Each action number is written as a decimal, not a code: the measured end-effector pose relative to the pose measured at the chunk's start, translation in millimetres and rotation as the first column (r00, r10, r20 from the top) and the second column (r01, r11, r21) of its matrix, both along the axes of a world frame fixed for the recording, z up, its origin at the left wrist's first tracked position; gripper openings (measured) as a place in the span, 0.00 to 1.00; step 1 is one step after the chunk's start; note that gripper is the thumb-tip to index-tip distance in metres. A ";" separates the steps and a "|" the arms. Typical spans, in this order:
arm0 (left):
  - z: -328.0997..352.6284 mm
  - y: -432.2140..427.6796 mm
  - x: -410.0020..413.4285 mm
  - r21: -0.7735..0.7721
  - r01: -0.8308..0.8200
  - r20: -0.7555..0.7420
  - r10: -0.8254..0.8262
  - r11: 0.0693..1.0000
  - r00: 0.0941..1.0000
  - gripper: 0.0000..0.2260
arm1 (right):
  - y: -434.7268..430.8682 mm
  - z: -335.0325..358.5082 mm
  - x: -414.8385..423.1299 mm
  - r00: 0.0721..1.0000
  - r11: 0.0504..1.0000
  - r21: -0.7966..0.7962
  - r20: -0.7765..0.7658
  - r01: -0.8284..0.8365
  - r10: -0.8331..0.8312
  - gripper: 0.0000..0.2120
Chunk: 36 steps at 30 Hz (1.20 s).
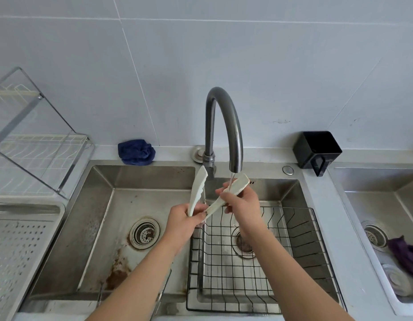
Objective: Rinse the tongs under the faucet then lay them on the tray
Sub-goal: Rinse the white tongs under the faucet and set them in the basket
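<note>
**Tongs spread open under the running faucet, one hand on each end.**

The cream tongs (197,188) form a V above the divider of the steel sink (96,205), with the hinge end low and the tips up. The left hand (184,224) grips the hinge end with curled fingers. The right hand (243,205) curls round the right arm of the tongs, just below the spout of the dark gooseneck faucet (236,140), and a thin stream of water falls on that arm. Under the right hand, a black wire basket (300,232) sits in the right basin. The perforated white tray (20,246) lies at the far left beside the sink, well apart from the tongs, and a dish rack (27,149) with a clear cover stands behind it. On the back ledge, a blue cloth (136,152) lies left of the faucet base and a black container (316,149) stands to the right.
</note>
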<state>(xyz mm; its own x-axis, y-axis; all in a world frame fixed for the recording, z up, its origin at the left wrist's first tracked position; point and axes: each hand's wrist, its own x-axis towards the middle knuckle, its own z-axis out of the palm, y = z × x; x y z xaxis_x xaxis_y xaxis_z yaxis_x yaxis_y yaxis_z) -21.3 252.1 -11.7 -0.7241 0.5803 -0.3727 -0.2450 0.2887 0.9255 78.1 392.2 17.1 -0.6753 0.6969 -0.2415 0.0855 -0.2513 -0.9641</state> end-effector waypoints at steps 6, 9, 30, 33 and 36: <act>9.6 6.3 -3.2 0.032 -0.035 -0.109 0.038 0.999 0.993 0.07 | -23.6 -18.3 -11.8 0.988 0.986 -0.089 0.048 -0.145 0.149 0.13; 14.1 3.1 -3.3 0.077 -0.057 0.019 0.056 0.995 0.998 0.09 | -14.4 -16.5 -13.4 0.992 0.975 -0.186 -0.042 -0.123 0.117 0.05; -20.3 -27.7 40.9 -0.236 -0.014 -0.207 -0.037 0.972 0.978 0.08 | -20.0 -11.1 -18.8 0.980 0.859 -0.511 -0.144 0.045 -0.138 0.20; -16.3 -24.4 62.8 -0.118 0.062 -0.064 -0.070 0.991 0.995 0.10 | -17.3 -10.6 -22.0 0.987 0.858 -0.493 0.007 0.144 -0.162 0.32; -11.8 -24.4 55.2 -0.138 0.010 0.139 0.010 0.990 0.990 0.12 | -17.1 -5.8 -17.5 0.976 0.764 -0.645 -0.172 -0.012 -0.130 0.32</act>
